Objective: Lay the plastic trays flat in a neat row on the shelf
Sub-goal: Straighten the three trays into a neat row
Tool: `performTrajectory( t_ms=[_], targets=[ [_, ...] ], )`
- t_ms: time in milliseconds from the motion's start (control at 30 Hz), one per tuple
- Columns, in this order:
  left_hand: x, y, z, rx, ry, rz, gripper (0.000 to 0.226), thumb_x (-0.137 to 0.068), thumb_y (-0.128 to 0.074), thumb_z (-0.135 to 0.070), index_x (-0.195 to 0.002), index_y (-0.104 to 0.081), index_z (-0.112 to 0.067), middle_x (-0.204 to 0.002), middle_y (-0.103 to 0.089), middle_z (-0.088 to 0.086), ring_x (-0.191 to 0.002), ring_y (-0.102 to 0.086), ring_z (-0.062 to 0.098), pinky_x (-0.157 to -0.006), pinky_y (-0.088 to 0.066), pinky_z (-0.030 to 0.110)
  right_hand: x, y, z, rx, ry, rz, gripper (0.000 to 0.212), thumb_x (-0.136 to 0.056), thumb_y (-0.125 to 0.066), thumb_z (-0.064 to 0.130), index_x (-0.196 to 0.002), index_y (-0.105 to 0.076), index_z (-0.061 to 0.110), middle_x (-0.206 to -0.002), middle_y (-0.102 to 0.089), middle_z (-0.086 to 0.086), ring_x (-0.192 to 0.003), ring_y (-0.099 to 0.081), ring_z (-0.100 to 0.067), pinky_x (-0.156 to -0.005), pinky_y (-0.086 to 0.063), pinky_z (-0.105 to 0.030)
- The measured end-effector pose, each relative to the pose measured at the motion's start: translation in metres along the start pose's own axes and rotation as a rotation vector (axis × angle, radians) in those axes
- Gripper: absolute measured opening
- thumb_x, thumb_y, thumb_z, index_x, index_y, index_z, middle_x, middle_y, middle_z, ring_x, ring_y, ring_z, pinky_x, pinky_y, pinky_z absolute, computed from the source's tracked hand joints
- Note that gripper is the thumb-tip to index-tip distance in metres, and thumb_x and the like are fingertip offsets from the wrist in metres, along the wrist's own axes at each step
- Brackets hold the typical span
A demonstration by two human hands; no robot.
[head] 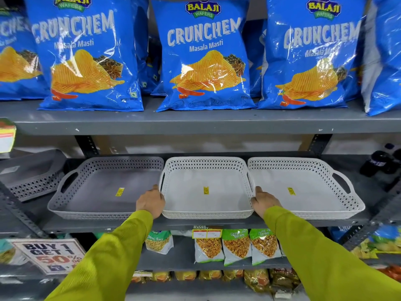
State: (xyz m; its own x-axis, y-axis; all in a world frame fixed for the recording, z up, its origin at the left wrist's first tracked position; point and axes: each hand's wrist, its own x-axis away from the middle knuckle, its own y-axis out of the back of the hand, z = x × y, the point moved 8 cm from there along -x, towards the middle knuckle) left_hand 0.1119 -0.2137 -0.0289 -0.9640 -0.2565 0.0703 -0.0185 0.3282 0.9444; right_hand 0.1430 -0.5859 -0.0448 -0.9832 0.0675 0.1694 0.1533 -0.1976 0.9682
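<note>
Three plastic trays lie flat in a row on the grey middle shelf (195, 224), rims touching side to side. Left: grey tray (104, 192). Centre: white tray (206, 200). Right: another pale tray (310, 198). All three have perforated walls and cut-out handles at the ends. Nothing in any of them apart from one small yellow sticker on each floor.

Left hand (150, 202) is on the near-left corner of the white tray, right where it meets the grey tray. Fingers curl over the rim; looks like a grasp on the tray's edge, fingertips hidden behind the wall. Right hand (263, 200) mirrors it on the near-right corner, at the seam with the right tray, also wrapped onto the white tray's edge. Both arms in yellow-green sleeves (108, 261).

Far left on the same shelf, another grey perforated tray (30, 177) sits tilted, apart from the row. Dark items at the far right are too blurred to identify.

Shelf above: blue Crunchem chip bags (204, 57) standing upright in a line. Shelf below: small green-and-white snack packets (236, 246), a price tag (207, 233) on the shelf lip, and a "Buy 1 Get 1 50%" sign (50, 255) at near left.
</note>
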Motion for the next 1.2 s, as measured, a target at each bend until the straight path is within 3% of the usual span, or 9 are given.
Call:
performTrajectory(
  t_ms=[167,300,867,1200],
  targets=[
    [0.001,0.0002,0.0004,-0.01,0.005,-0.012,0.031,-0.096,-0.035,-0.022,-0.12,-0.044,-0.004,-0.111,-0.067,0.023,-0.102,-0.063,0.043,-0.086,-0.051,0.045,0.0007,0.0008,0.0002,0.0,-0.003,-0.002,0.05,-0.095,-0.033,0.028,-0.14,-0.029,0.005,-0.124,-0.06,-0.019,-0.11,-0.058,-0.035,-0.086,-0.047,-0.037],
    [0.0022,0.0002,-0.0004,-0.005,0.008,-0.02,0.031,-0.096,-0.035,-0.023,-0.12,-0.044,-0.004,-0.11,-0.067,0.022,-0.101,-0.063,0.043,-0.086,-0.051,0.045,0.0003,0.0002,-0.0006,-0.004,0.003,-0.004,0.044,-0.095,-0.034,0.027,-0.133,-0.033,0.005,-0.119,-0.062,-0.019,-0.107,-0.059,-0.036,-0.082,-0.046,-0.036],
    [0.0063,0.0002,-0.0001,0.017,0.054,-0.03,0.033,-0.096,-0.035,-0.021,-0.122,-0.044,-0.005,-0.113,-0.067,0.021,-0.103,-0.063,0.042,-0.087,-0.051,0.045,0.0004,0.0,-0.0004,-0.008,0.002,0.014,0.053,-0.096,-0.034,0.028,-0.143,-0.025,0.006,-0.121,-0.061,-0.019,-0.108,-0.059,-0.034,-0.084,-0.048,-0.036],
    [0.0077,0.0008,-0.0004,0.014,0.065,-0.047,0.032,-0.096,-0.034,-0.021,-0.122,-0.044,-0.005,-0.113,-0.067,0.022,-0.103,-0.064,0.042,-0.085,-0.051,0.045,0.0024,0.0007,0.0001,-0.015,-0.002,0.007,0.048,-0.095,-0.034,0.027,-0.138,-0.03,0.005,-0.115,-0.063,-0.018,-0.105,-0.06,-0.034,-0.081,-0.047,-0.035]
  ],
)
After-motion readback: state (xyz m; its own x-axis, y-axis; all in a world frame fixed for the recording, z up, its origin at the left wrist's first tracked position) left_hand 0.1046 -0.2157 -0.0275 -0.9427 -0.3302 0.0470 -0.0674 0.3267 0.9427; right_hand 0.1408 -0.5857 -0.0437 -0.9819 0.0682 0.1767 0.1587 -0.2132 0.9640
